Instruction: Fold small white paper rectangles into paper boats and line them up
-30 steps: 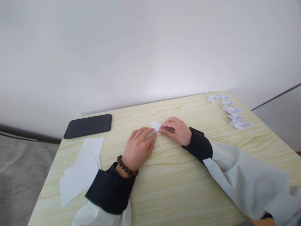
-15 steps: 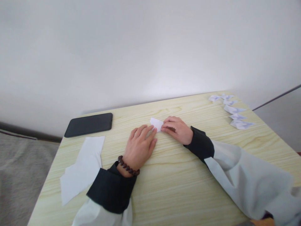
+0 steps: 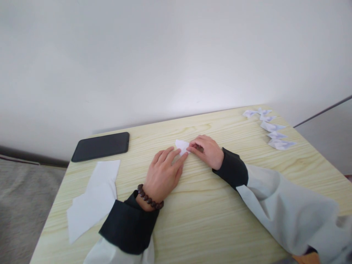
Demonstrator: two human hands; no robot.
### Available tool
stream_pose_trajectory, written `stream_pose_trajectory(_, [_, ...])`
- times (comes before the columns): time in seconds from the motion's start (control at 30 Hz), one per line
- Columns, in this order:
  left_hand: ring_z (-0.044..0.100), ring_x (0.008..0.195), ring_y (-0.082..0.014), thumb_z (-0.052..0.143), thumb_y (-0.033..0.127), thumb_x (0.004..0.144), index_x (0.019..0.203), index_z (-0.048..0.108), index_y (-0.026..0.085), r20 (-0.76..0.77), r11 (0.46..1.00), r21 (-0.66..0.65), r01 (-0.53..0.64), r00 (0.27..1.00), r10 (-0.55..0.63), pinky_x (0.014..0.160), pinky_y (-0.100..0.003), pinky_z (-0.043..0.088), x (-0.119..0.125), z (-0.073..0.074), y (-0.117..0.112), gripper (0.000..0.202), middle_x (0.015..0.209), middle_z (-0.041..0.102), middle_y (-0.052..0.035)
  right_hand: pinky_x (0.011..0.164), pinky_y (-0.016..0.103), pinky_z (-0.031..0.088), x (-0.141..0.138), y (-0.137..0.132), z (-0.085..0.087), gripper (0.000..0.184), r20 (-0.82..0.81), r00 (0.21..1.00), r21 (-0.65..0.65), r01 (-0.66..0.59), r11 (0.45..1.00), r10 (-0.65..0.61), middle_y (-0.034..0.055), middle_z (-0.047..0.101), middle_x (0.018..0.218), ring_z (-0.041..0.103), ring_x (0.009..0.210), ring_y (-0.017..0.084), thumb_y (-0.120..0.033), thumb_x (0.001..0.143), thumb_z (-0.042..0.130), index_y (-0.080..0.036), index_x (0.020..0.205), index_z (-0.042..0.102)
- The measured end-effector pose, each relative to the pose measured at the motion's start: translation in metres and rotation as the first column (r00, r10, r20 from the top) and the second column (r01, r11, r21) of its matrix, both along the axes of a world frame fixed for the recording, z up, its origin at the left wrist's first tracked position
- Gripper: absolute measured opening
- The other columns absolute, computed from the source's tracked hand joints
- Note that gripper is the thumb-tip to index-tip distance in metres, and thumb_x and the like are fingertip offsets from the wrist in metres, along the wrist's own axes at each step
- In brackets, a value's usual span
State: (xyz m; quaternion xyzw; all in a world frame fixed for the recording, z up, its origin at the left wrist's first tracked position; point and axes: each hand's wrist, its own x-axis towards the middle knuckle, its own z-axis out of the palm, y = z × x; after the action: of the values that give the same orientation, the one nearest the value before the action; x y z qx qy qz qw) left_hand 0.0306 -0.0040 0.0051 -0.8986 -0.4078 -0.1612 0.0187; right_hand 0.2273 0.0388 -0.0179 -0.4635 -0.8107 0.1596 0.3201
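Observation:
A small folded piece of white paper (image 3: 181, 144) lies on the wooden table in front of me. My left hand (image 3: 166, 169) rests palm down, its fingers spread and the fingertips pressing the paper's near left edge. My right hand (image 3: 206, 149) pinches the paper's right side between thumb and fingers. The pinched part is partly hidden by the fingertips. A dark beaded bracelet (image 3: 148, 200) circles my left wrist.
A black phone (image 3: 100, 146) lies flat at the table's far left. Nearer me are several overlapping white paper sheets (image 3: 95, 198). Several folded paper figures (image 3: 275, 127) stand along the far right. A pale wall (image 3: 176, 62) rises behind the table (image 3: 220, 220).
My left index finger and thumb have shifted right along the paper, towards my right fingertips. The paper's visible outline has changed slightly, and my right hand still pinches it.

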Motion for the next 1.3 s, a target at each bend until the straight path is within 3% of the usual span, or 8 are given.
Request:
stream_pose_trajectory(0.3, [0.05, 0.115, -0.0251, 0.046, 0.024, 0.089, 0.117, 0.06, 0.022, -0.006, 1.0, 0.002, -0.011, 1.0, 0.011, 0.096, -0.044, 0.043, 0.0009, -0.0011, 0.0005, 0.032, 0.117, 0.061, -0.0062, 0.074, 0.029, 0.045, 0.0036, -0.0008, 0.0023, 0.014, -0.017, 1.0, -0.001, -0.021, 1.0, 0.021, 0.005, 0.067, 0.083, 0.058, 0.076, 0.016, -0.023, 0.086, 0.054, -0.017, 0.087, 0.067])
stream_pose_trajectory(1.3, [0.052, 0.114, -0.0257, 0.045, 0.022, 0.087, 0.115, 0.061, 0.022, -0.02, 0.999, -0.005, -0.046, 0.999, 0.046, 0.095, -0.046, 0.044, 0.0048, 0.0005, -0.0012, 0.032, 0.117, 0.062, -0.0066, 0.071, 0.029, 0.043, 0.0026, 0.0005, 0.0006, 0.011, -0.021, 0.999, -0.03, -0.037, 0.999, 0.036, 0.004, 0.062, 0.08, 0.055, 0.074, 0.016, -0.026, 0.082, 0.06, -0.016, 0.086, 0.062])
